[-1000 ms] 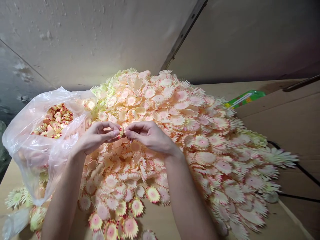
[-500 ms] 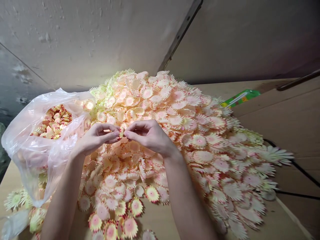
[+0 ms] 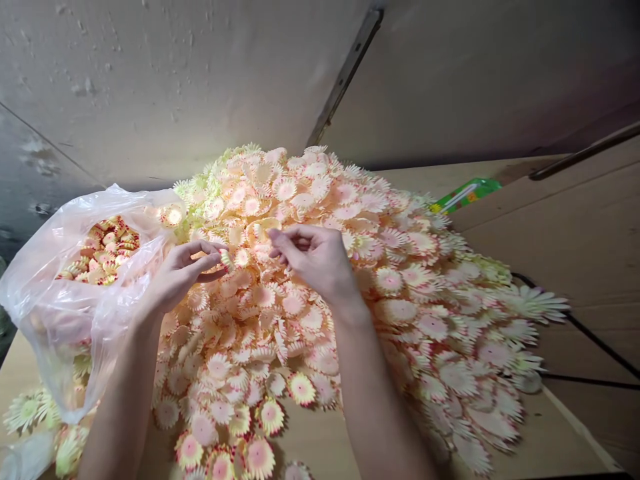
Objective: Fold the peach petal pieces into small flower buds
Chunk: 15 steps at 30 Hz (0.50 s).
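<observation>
My left hand point(image 3: 187, 267) pinches a small artificial flower piece point(image 3: 227, 260) with yellowish-white petals between thumb and fingertips. To its right, my right hand point(image 3: 315, 259) hovers over the pile with thumb and fingers drawn together. Whether anything is between those fingertips I cannot make out. Below and around both hands spreads a large heap of artificial flower petal discs point(image 3: 295, 303), cream and pale pink with red-tipped edges. A clear plastic bag point(image 3: 117, 303) beside my left forearm holds several curled, red-edged flower pieces point(image 3: 107, 248).
Some loose flower discs point(image 3: 260, 457) lie at the front of the wooden table point(image 3: 310, 443). At the back right are a green packet point(image 3: 470, 195) and a cardboard sheet point(image 3: 560, 233). Black cables point(image 3: 600, 345) run along the right. A grey wall point(image 3: 200, 80) stands behind.
My hands were together at the small flower piece. Now my right hand has drawn away to the right and slightly up, while the left keeps the piece. The view has shifted slightly.
</observation>
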Motion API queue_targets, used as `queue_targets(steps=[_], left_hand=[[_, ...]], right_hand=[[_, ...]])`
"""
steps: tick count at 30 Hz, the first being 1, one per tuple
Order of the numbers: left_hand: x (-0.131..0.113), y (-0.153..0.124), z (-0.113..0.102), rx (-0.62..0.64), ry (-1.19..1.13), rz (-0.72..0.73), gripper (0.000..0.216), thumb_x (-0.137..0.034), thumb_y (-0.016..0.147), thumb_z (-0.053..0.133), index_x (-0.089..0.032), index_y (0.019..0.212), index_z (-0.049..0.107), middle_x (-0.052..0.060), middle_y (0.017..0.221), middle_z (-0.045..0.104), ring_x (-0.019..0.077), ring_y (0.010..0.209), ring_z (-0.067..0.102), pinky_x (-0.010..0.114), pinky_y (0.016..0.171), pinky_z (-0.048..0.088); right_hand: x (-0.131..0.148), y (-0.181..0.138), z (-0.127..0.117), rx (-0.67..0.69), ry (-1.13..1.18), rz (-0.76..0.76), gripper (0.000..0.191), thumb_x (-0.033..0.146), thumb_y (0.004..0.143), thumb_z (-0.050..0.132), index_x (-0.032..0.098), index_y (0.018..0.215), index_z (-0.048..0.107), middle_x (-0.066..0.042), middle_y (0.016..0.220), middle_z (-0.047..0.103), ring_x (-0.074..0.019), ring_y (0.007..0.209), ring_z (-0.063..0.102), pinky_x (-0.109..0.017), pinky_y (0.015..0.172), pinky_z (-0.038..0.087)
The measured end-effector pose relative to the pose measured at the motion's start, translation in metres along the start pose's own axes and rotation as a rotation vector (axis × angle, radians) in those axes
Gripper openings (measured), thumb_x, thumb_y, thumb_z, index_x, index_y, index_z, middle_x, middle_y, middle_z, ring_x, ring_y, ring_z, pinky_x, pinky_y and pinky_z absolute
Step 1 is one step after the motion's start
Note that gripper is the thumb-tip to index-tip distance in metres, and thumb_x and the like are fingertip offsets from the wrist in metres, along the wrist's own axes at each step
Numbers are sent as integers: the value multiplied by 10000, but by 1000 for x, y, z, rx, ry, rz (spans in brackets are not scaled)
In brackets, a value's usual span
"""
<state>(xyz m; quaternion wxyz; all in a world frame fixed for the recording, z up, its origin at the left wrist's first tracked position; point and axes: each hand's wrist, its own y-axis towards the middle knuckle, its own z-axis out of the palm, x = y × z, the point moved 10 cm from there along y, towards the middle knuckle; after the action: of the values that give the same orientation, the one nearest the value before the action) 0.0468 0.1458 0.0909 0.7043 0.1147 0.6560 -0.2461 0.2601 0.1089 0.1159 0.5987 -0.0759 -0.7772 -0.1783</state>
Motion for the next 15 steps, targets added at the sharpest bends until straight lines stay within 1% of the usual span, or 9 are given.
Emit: queue_targets(steps=[3,5,6,8,10,15], left_hand=[[1,1,5,-11,5,1,304,-390,754,793,-127,775,641,91,1200,640,160,972,649,336,908,579],[3,2,10,29,-3,2,303,-395,756,794,-131,784,648,89,1206,639,161,973,656,339,930,568],[4,2,13,61,-3,5,293,-393,765,788,-134,794,655,88,1214,638,157,972,660,333,940,561],[6,2,18,121,7,15,265,-384,786,773,-141,815,671,87,1229,637,151,975,665,312,952,548],[6,1,20,148,18,29,244,-371,793,768,-145,823,681,86,1223,639,149,980,665,292,947,543],[4,2,19,124,40,37,265,-361,774,784,-123,769,667,101,1171,650,140,918,666,262,860,559]], right_hand=[[8,-9,32,242,28,-29,368,525,764,758,158,758,728,-75,731,732,-167,631,648,-285,586,514],[8,-17,53,386,80,0,355,515,765,762,163,806,747,-68,776,738,-169,682,660,-295,635,530],[7,-20,61,436,108,17,347,507,767,763,164,820,750,-64,786,737,-165,691,659,-293,641,530],[6,-23,71,483,149,35,326,482,769,770,161,821,748,-57,785,728,-151,690,645,-287,641,522],[4,-24,73,489,170,44,304,456,758,786,158,803,743,-49,768,714,-139,679,628,-284,644,514],[2,-25,76,526,201,66,297,442,763,780,150,803,744,-43,746,701,-130,673,618,-282,646,510]])
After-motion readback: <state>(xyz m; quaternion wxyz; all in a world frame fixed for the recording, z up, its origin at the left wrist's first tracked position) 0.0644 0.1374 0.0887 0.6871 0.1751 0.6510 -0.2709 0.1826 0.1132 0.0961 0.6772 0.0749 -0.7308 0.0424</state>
